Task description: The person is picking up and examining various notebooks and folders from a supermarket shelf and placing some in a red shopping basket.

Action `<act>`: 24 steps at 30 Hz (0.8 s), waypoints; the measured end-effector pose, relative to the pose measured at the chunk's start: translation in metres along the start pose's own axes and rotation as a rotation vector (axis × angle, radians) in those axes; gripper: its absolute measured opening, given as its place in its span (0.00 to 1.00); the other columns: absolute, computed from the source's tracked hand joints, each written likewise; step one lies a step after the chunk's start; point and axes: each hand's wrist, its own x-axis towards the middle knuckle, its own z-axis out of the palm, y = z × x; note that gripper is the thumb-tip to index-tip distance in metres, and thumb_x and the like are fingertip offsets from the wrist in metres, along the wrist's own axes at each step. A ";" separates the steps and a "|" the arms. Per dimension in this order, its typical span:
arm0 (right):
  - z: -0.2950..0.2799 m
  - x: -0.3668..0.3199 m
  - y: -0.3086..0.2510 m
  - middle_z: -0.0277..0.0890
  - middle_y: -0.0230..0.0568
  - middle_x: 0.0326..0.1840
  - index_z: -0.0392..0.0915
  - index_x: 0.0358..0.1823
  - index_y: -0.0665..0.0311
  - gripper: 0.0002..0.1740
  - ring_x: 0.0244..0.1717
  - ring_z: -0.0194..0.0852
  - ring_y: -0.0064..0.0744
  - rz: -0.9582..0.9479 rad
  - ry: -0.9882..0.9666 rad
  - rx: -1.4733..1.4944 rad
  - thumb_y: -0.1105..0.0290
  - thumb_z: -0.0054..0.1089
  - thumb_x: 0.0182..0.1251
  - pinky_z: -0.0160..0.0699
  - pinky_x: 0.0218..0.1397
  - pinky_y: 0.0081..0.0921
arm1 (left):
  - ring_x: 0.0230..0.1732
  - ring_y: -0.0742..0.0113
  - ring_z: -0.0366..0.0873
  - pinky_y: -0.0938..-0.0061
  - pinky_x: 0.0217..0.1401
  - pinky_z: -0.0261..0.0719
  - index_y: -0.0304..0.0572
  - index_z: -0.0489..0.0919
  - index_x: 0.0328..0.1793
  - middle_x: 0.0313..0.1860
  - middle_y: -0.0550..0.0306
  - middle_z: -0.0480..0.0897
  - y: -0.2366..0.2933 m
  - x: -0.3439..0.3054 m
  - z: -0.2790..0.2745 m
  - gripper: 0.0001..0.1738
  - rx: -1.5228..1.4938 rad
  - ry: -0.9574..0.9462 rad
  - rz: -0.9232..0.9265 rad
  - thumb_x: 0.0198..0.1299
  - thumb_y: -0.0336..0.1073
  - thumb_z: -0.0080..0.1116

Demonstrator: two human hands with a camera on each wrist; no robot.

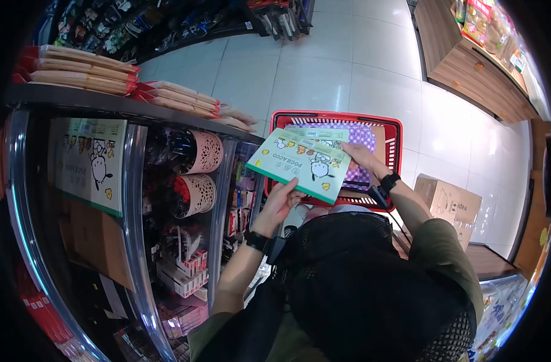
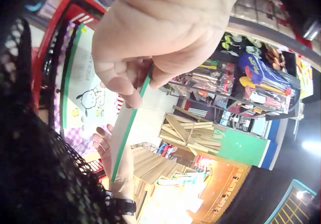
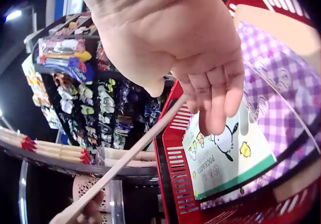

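My left hand [image 1: 278, 208] pinches the near edge of a flat, pale-green Pochacco pack [image 1: 302, 161], thumb on the printed face and fingers underneath. In the left wrist view that pack is nearly edge-on, its green side showing. My right hand [image 1: 365, 159] is at the pack's far right corner; in the right wrist view its fingers [image 3: 215, 101] are straight beside the edge. Below, a red shopping basket [image 1: 398, 142] contains a second Pochacco pack [image 3: 225, 156] on a purple checked item [image 3: 266, 68].
At left stands a shelf unit [image 1: 133, 199] with another Pochacco pack [image 1: 91, 163], pierced pink baskets [image 1: 208, 151] and wrapped packets on its top ledge. A cardboard box [image 1: 447, 199] is on the floor at right. Wooden display units [image 1: 480, 66] line the right side.
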 end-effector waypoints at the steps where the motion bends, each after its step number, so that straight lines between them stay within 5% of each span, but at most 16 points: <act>1: 0.001 -0.014 -0.007 0.79 0.40 0.31 0.77 0.41 0.72 0.29 0.21 0.76 0.23 0.059 -0.041 0.132 0.47 0.50 0.65 0.72 0.16 0.16 | 0.30 0.74 0.78 0.83 0.28 0.73 0.39 0.74 0.49 0.35 0.59 0.80 -0.002 0.007 0.005 0.12 -0.020 -0.072 -0.041 0.64 0.37 0.54; 3: 0.003 -0.020 0.005 0.79 0.41 0.30 0.76 0.43 0.73 0.26 0.21 0.76 0.23 0.036 -0.014 0.234 0.51 0.52 0.65 0.72 0.16 0.15 | 0.38 0.72 0.80 0.81 0.34 0.78 0.39 0.73 0.52 0.42 0.54 0.81 -0.007 0.020 0.006 0.14 0.013 -0.216 -0.118 0.65 0.39 0.51; 8: -0.001 -0.007 0.046 0.76 0.40 0.26 0.73 0.45 0.70 0.15 0.18 0.72 0.23 0.027 0.278 0.397 0.72 0.61 0.57 0.68 0.14 0.15 | 0.39 0.73 0.80 0.79 0.39 0.79 0.38 0.71 0.57 0.50 0.52 0.80 -0.010 0.023 -0.006 0.18 0.436 -0.232 -0.210 0.67 0.41 0.47; 9: -0.004 -0.011 0.041 0.75 0.39 0.26 0.73 0.43 0.69 0.14 0.20 0.72 0.26 0.038 0.294 0.184 0.76 0.60 0.53 0.70 0.18 0.20 | 0.40 0.73 0.80 0.79 0.40 0.78 0.38 0.71 0.58 0.50 0.52 0.80 -0.007 0.017 -0.011 0.18 0.416 -0.240 -0.179 0.66 0.40 0.48; 13: -0.004 0.009 0.055 0.75 0.39 0.28 0.72 0.44 0.71 0.17 0.28 0.75 0.29 -0.060 0.396 0.042 0.78 0.59 0.51 0.75 0.31 0.24 | 0.40 0.73 0.80 0.80 0.42 0.76 0.38 0.71 0.59 0.50 0.52 0.80 0.010 -0.015 -0.037 0.18 0.327 -0.096 -0.042 0.66 0.38 0.49; 20: 0.024 0.011 0.017 0.75 0.40 0.27 0.71 0.44 0.72 0.16 0.25 0.75 0.28 -0.016 0.391 0.125 0.77 0.60 0.52 0.75 0.26 0.23 | 0.41 0.72 0.79 0.81 0.41 0.75 0.37 0.72 0.58 0.49 0.52 0.80 0.015 -0.063 -0.070 0.17 0.151 0.089 0.189 0.66 0.36 0.47; 24: 0.048 0.020 0.030 0.76 0.42 0.25 0.76 0.36 0.69 0.10 0.25 0.77 0.33 -0.009 0.246 0.154 0.73 0.60 0.52 0.75 0.27 0.26 | 0.41 0.73 0.78 0.81 0.41 0.73 0.38 0.73 0.56 0.48 0.54 0.81 0.010 -0.084 -0.078 0.16 0.183 0.158 0.277 0.66 0.36 0.48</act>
